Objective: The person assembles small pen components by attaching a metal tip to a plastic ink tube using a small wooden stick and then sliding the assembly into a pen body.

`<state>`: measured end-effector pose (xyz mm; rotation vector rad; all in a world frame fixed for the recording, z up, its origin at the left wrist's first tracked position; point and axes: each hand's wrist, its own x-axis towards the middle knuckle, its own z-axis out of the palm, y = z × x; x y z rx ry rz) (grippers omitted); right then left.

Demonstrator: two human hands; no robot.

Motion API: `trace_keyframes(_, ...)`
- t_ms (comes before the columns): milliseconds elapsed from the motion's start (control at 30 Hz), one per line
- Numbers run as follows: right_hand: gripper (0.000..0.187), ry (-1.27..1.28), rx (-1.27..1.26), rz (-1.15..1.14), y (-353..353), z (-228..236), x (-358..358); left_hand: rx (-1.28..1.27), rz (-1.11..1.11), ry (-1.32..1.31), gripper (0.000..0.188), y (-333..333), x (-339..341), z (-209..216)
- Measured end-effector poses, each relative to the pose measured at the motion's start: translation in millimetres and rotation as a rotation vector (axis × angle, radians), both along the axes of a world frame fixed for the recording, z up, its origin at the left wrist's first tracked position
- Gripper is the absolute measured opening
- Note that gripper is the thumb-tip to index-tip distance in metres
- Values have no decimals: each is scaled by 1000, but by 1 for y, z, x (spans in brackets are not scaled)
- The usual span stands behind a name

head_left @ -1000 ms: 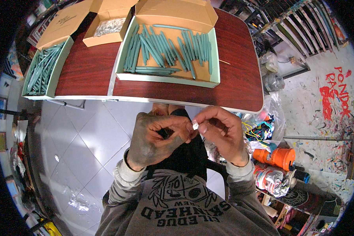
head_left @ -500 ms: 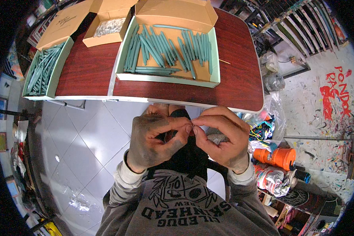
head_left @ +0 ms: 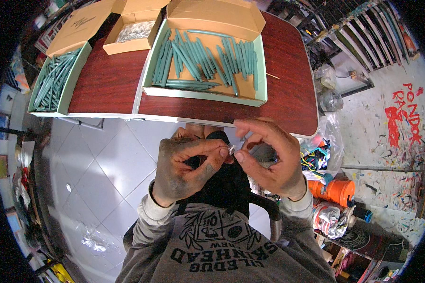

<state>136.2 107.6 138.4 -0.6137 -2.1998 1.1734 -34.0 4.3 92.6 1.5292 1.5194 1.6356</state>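
Left hand (head_left: 182,165) pinches a small whitish, shiny piece (head_left: 231,149) between thumb and index tips, over the lap (head_left: 226,191); shape too small to read. Right hand (head_left: 276,162) just beside, thumb and index spread. Table (head_left: 108,89) edge near both: pale trim, rounded corner, dark red woodgrain. Cardboard pen box (head_left: 208,96) set back. Room at left over floor tiles (head_left: 99,160).

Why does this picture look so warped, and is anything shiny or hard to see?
Head view: fisheye distortion bows the edge of the table, and the corners go black; head view: glare whitens patches of the tiled floor; head view: the small piece in the left hand is too tiny to identify.
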Motion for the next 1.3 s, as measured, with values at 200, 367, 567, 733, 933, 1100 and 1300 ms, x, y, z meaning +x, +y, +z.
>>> trace_keyframes(200,18,12,-312,148,3,-17,6,-83,-116,-197,10,-5,0,-5)
trace_keyframes(367,19,231,-607,-116,-17,-21,-10,-40,246,211,12,-9,4,1)
trace_keyframes(567,14,274,-552,-82,-27,-26,-15,31,399,353,11,-11,13,7)
trace_keyframes(733,12,110,-142,-34,-14,-22,-15,96,363,128,13,-10,3,8)
trace_keyframes(933,11,93,198,22,-7,-12,-20,-9,224,10,14,-18,-3,11)
trace_keyframes(1100,11,208,-86,12,-17,-18,-24,-61,224,-159,12,-21,2,4)
trace_keyframes(1300,14,318,-522,201,-15,-24,-25,-1,165,-598,10,-19,10,-7)
